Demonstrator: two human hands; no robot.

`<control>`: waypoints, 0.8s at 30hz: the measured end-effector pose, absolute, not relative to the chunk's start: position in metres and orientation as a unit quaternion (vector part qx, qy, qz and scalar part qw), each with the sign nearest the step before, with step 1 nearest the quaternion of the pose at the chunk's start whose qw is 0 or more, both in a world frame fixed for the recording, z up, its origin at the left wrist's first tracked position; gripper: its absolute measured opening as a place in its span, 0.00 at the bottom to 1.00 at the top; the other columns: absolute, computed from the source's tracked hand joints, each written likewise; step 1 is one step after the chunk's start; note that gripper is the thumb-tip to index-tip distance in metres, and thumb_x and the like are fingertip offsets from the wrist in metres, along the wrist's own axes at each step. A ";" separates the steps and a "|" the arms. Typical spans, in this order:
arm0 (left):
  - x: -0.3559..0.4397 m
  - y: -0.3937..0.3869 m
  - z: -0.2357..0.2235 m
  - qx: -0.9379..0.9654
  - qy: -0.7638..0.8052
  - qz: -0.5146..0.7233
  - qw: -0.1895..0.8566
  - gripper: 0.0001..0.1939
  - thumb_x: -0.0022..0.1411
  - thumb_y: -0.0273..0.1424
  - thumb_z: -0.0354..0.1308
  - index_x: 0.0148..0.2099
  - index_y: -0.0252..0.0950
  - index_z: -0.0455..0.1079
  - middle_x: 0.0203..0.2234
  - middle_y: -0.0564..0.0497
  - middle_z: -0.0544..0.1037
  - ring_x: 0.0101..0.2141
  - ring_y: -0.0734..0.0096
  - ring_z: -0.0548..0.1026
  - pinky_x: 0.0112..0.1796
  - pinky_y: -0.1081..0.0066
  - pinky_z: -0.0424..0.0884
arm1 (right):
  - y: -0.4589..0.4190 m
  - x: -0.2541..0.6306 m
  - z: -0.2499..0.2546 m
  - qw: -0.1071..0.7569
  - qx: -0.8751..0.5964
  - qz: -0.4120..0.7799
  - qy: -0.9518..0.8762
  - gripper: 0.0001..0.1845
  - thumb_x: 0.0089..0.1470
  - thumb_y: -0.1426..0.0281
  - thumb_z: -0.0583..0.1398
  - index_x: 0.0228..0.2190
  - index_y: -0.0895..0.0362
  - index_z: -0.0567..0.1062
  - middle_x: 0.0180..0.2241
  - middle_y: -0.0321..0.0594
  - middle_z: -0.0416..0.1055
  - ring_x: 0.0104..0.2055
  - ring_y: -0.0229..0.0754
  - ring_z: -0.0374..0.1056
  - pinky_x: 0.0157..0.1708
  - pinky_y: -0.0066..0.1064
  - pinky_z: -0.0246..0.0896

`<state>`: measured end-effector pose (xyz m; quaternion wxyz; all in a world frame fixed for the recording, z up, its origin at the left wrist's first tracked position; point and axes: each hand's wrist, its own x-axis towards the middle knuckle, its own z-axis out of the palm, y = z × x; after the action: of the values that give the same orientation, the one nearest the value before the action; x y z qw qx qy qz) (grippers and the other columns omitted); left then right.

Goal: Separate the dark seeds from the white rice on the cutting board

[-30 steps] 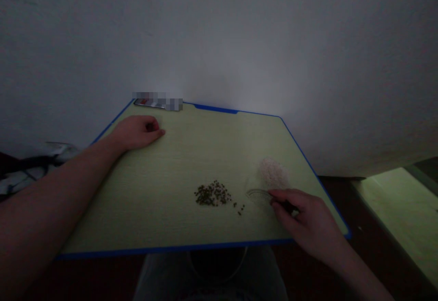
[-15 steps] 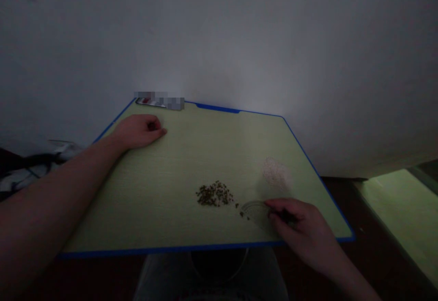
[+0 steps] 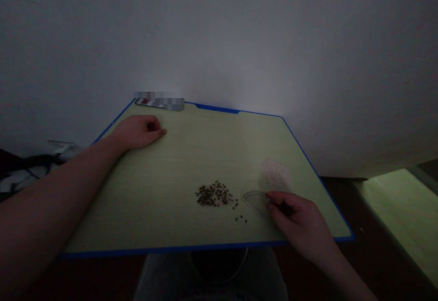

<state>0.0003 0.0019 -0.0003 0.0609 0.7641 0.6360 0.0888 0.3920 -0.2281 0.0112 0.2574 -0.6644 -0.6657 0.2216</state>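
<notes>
Right hand [image 3: 297, 221] pinching a clear, curved plastic protractor [image 3: 256, 203] that stood at four o'clock on the pale-green, blue-edged tabletop [image 3: 191, 155], heap of small dark-brown grains [image 3: 214, 194] that lay near six, whitish granular mound [image 3: 275, 173] that sat at three, left hand [image 3: 140, 131] that rested half-curled at ten, its hold unclear

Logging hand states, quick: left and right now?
Left hand: open, loosely curled, nothing visible in its grip.
Right hand: closed, holding a clear protractor.
</notes>
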 end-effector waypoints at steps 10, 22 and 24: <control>0.002 0.001 0.002 0.769 0.632 0.076 0.055 0.21 0.57 0.51 0.50 0.33 0.37 0.69 0.26 0.49 0.75 0.29 0.65 0.70 0.29 0.68 0.60 | -0.223 0.386 0.018 0.247 -0.615 0.228 -0.713 0.13 0.55 0.69 0.57 0.38 0.55 0.81 0.31 0.40 0.80 0.30 0.43 0.75 0.30 0.33 0.70; 0.001 0.003 0.001 0.768 0.632 0.082 0.062 0.22 0.57 0.52 0.50 0.33 0.38 0.68 0.26 0.50 0.74 0.28 0.66 0.69 0.29 0.69 0.59 | -0.228 0.381 0.017 0.251 -0.616 0.248 -0.704 0.14 0.55 0.70 0.56 0.37 0.54 0.81 0.30 0.40 0.80 0.30 0.42 0.75 0.29 0.32 0.70; 0.000 0.004 0.000 0.768 0.632 0.081 0.060 0.22 0.56 0.52 0.50 0.33 0.38 0.69 0.26 0.50 0.74 0.29 0.66 0.69 0.29 0.68 0.59 | -0.227 0.380 0.016 0.257 -0.626 0.244 -0.695 0.13 0.55 0.69 0.57 0.37 0.54 0.81 0.31 0.40 0.80 0.31 0.43 0.76 0.30 0.34 0.71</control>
<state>0.0004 0.0036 0.0001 0.0604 0.7685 0.6318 0.0813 0.3805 -0.2275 0.0160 0.2567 -0.6259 -0.6948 0.2444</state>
